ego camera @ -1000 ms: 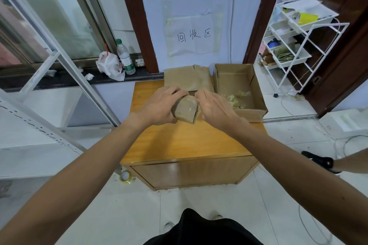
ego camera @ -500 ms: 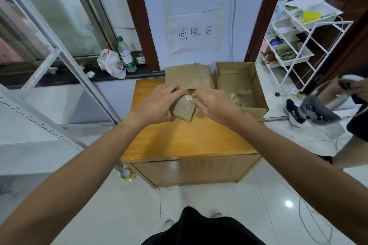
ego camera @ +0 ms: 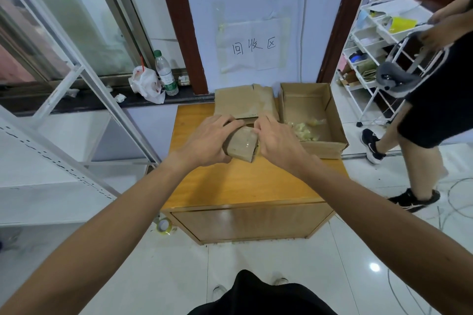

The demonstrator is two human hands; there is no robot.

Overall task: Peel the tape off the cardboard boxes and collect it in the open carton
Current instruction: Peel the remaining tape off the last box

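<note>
I hold a small taped cardboard box (ego camera: 242, 144) above the wooden cabinet top (ego camera: 245, 181). My left hand (ego camera: 207, 140) wraps its left side. My right hand (ego camera: 277, 139) pinches at the clear tape along the box's upper right edge. To the right stands the open carton (ego camera: 332, 120), with crumpled bits of peeled tape (ego camera: 305, 128) on its floor. A flattened cardboard box (ego camera: 243, 103) lies behind my hands, against the wall.
Another person (ego camera: 432, 115) walks by at the right, holding a grey object in front of a white wire rack (ego camera: 371, 59). A tape roll (ego camera: 163, 225) lies on the floor left of the cabinet. A bottle (ego camera: 166, 74) and bag sit on the sill.
My hands stay on the small box, the right fingers working along its top edge. The other person has stepped further into view at the right.
</note>
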